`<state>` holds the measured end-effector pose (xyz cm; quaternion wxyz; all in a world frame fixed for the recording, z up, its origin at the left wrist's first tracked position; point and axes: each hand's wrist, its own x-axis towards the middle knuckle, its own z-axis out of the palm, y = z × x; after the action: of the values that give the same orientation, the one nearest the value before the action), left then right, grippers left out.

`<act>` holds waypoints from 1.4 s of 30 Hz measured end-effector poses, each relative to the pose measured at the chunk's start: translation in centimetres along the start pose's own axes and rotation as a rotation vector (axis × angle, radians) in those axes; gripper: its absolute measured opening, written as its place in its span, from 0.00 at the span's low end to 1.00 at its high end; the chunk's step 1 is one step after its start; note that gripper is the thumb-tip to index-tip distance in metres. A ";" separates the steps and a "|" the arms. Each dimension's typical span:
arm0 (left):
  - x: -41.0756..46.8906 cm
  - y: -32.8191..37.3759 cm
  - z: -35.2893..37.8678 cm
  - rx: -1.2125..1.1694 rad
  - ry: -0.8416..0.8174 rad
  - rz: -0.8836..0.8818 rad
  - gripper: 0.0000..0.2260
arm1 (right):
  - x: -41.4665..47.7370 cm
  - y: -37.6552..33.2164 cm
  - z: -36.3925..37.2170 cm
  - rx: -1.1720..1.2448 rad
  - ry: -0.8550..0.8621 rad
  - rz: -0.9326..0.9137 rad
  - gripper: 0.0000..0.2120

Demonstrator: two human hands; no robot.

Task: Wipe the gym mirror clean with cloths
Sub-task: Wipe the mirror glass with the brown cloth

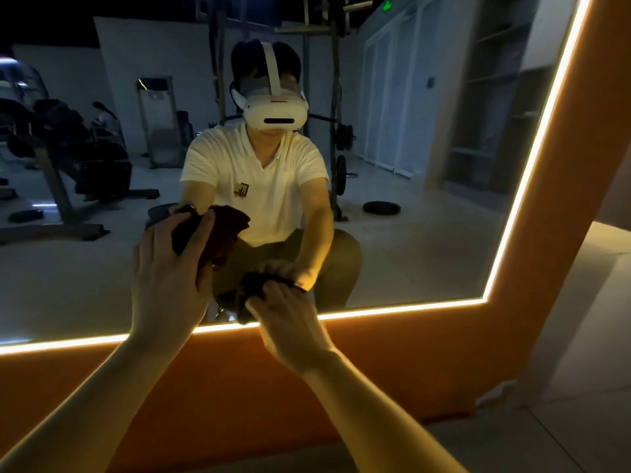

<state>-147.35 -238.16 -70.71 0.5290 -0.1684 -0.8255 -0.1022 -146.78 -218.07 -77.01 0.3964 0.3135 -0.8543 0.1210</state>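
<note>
Your left hand [167,278] is closed round a bunched red cloth [222,230], fingers wrapped over it and pushing it flat-on against the mirror [426,233]. Your right hand [290,326], lower and to the right, grips a dark cloth [251,291] in curled fingers. It touches the glass just above the light strip [392,307] along the bottom edge.

Both cloths work the lower middle of the pane, near each other but apart. For a clean pass, spread each wad so more fabric meets the glass, press evenly through the palm, and overlap the strokes of the two hands. Run the dark cloth parallel to the light strip, not across it, so it does not snag on the orange surround [239,370]. In this dim light, streaks are probably easiest to judge against the strip's glow.
</note>
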 end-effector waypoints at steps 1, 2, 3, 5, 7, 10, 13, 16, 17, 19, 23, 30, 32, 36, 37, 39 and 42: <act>0.0 -0.1 0.1 0.010 0.007 -0.004 0.32 | -0.8 1.6 -1.0 -0.007 0.034 0.015 0.06; 0.1 -0.2 0.3 0.019 0.014 0.004 0.31 | -1.9 3.7 -2.3 -0.027 0.076 0.076 0.06; 0.1 -0.3 0.3 0.023 0.019 0.010 0.31 | -3.2 6.1 -3.9 -0.051 0.119 0.173 0.07; 0.1 -0.1 0.4 0.017 0.026 0.010 0.30 | -6.2 10.9 -7.4 -0.060 0.226 0.478 0.12; 0.0 -0.2 0.1 0.013 0.025 -0.006 0.30 | -8.1 14.1 -9.9 -0.031 0.359 0.856 0.13; 0.1 -0.8 -1.4 -0.010 0.031 -0.019 0.29 | -7.2 14.6 -10.7 0.018 0.428 1.131 0.13; 1.0 -2.4 -3.7 -0.056 0.066 -0.143 0.25 | -3.7 11.8 -9.9 0.060 0.556 1.153 0.15; 0.6 -5.3 -5.8 -0.137 0.140 -0.294 0.21 | -0.1 8.1 -8.4 0.096 0.667 0.985 0.15; -0.5 -6.3 -6.6 -0.166 0.163 -0.335 0.20 | 1.3 6.9 -7.7 0.093 0.692 0.935 0.14; -3.8 -8.5 -7.8 -0.173 0.180 -0.383 0.21 | 3.8 4.2 -5.9 0.094 0.704 0.809 0.14; -7.6 -12.9 -9.3 -0.042 0.092 -0.398 0.22 | 8.6 -3.6 -0.8 0.080 0.569 0.598 0.18; -6.6 -16.4 -9.9 -0.100 0.137 -0.483 0.22 | 9.9 -12.6 6.7 -0.005 0.179 -0.068 0.09; -6.2 -15.9 -9.0 -0.107 0.150 -0.485 0.22 | 9.1 -9.6 5.2 -0.010 0.180 -0.024 0.10; -5.4 -15.0 -7.4 -0.163 0.137 -0.462 0.24 | 6.9 -2.0 -1.1 -0.087 0.511 0.554 0.14; -5.3 -15.0 -7.2 -0.178 0.132 -0.465 0.25 | 6.4 -1.4 -2.7 -0.045 0.604 0.717 0.14; -5.2 -15.2 -6.9 -0.206 0.120 -0.467 0.26 | 6.4 -2.3 -4.3 0.084 0.689 0.898 0.14; -5.5 -16.3 -7.2 -0.205 0.061 -0.419 0.28 | 8.2 -8.3 -2.6 -0.049 0.466 0.913 0.18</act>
<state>-145.48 -256.59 -72.49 0.5011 -0.0429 -0.8113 -0.2981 -143.99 -226.92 -69.49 0.4902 -0.1363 -0.7958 0.3283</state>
